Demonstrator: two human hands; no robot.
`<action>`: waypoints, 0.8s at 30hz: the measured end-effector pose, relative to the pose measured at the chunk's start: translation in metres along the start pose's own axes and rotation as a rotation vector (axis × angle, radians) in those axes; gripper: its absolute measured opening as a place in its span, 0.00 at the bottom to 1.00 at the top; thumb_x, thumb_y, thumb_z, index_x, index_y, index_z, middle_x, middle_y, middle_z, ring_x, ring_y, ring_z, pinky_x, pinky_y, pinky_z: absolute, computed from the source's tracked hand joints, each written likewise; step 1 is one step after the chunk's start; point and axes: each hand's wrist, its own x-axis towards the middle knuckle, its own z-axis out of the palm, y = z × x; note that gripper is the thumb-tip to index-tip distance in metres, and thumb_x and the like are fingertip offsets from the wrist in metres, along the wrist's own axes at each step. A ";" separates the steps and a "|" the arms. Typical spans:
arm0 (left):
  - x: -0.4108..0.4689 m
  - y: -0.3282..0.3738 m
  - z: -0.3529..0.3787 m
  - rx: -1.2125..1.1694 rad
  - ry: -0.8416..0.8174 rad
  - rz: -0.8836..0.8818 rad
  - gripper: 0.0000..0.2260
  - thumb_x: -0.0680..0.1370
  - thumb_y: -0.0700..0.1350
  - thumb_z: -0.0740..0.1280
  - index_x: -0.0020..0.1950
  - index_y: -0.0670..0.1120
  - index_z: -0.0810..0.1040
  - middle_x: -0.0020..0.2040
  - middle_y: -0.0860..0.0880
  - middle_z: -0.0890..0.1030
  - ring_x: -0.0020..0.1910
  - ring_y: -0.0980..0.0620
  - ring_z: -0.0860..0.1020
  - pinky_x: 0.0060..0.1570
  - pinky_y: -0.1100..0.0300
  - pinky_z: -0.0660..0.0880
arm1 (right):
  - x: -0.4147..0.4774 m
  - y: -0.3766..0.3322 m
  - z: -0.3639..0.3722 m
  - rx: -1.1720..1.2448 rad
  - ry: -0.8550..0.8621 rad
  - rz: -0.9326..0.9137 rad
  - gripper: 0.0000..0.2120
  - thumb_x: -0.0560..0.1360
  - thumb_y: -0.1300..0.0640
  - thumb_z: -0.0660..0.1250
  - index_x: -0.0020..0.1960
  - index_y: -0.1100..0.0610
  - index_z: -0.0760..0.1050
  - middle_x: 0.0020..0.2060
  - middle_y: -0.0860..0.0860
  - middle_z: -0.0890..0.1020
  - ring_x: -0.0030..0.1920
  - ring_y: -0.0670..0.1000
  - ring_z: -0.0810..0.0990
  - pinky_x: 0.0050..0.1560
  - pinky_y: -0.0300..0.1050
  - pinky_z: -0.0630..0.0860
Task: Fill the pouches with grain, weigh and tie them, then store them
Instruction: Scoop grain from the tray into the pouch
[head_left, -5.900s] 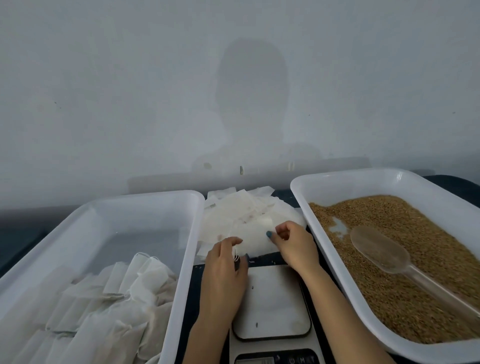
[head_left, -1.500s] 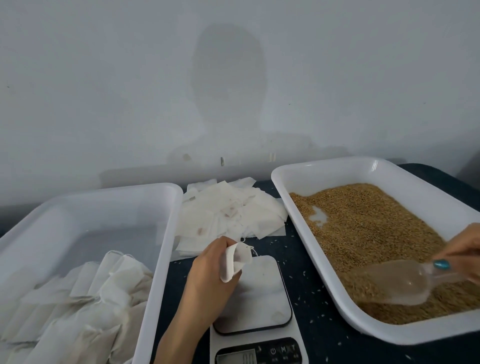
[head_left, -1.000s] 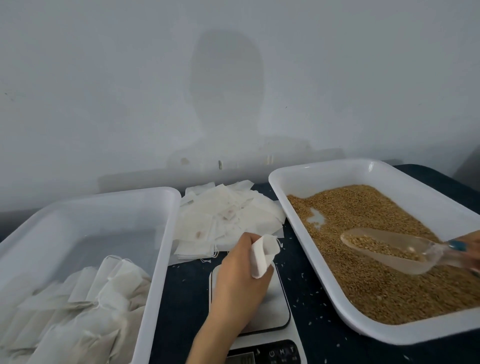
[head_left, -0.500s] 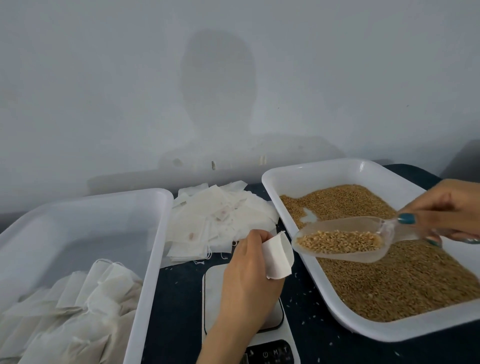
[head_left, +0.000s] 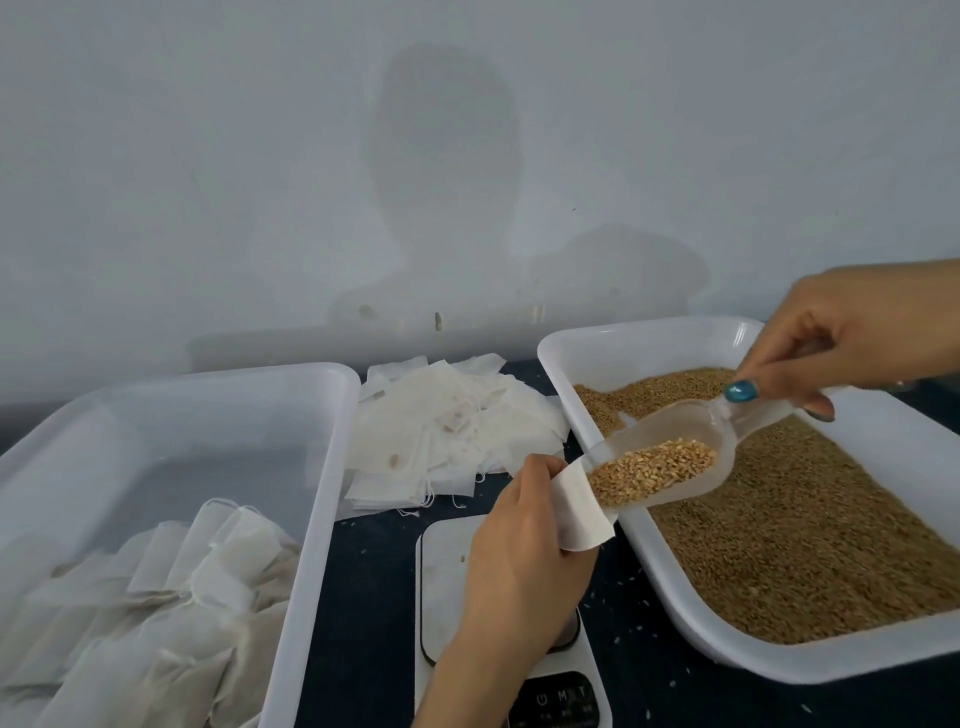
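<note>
My left hand (head_left: 524, 551) grips a small white pouch (head_left: 582, 512) with its mouth open, above the scale (head_left: 452, 587). My right hand (head_left: 862, 338) pinches the handle of a clear plastic scoop (head_left: 691, 457) tilted down to the left. The scoop's lip sits in the pouch's mouth and golden grain (head_left: 649, 470) lies in its bowl. The scoop hangs over the left rim of the white grain tray (head_left: 644, 551), which is filled with brown grain (head_left: 800, 530).
A pile of empty white pouches (head_left: 447, 441) lies on the dark table behind the scale. A large white tray (head_left: 311, 493) on the left holds several filled pouches (head_left: 156, 613). A grey wall stands close behind. Stray grains dot the table (head_left: 363, 597).
My right hand has lifted the loaded scoop out of the grain and swung it left and up to the pouch. My left hand has raised the pouch toward the tray's rim.
</note>
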 end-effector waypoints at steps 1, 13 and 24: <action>0.000 0.000 0.000 -0.016 -0.006 -0.015 0.18 0.75 0.51 0.70 0.58 0.58 0.65 0.50 0.60 0.75 0.48 0.60 0.74 0.40 0.66 0.72 | 0.002 -0.006 -0.003 -0.034 -0.011 -0.003 0.21 0.64 0.29 0.62 0.49 0.36 0.83 0.31 0.47 0.84 0.20 0.43 0.71 0.22 0.32 0.66; 0.000 -0.001 -0.004 -0.176 0.000 -0.077 0.18 0.75 0.46 0.72 0.58 0.56 0.67 0.52 0.60 0.76 0.50 0.62 0.75 0.45 0.60 0.76 | 0.006 -0.021 -0.024 -0.219 -0.080 -0.060 0.41 0.48 0.12 0.55 0.47 0.35 0.83 0.31 0.44 0.84 0.25 0.47 0.72 0.29 0.36 0.69; -0.004 0.000 -0.006 -0.223 0.015 -0.082 0.15 0.75 0.47 0.69 0.53 0.59 0.66 0.46 0.60 0.75 0.47 0.63 0.74 0.40 0.63 0.75 | -0.007 -0.031 -0.024 -0.091 -0.041 -0.040 0.33 0.51 0.15 0.58 0.47 0.29 0.81 0.30 0.44 0.84 0.23 0.48 0.74 0.27 0.37 0.71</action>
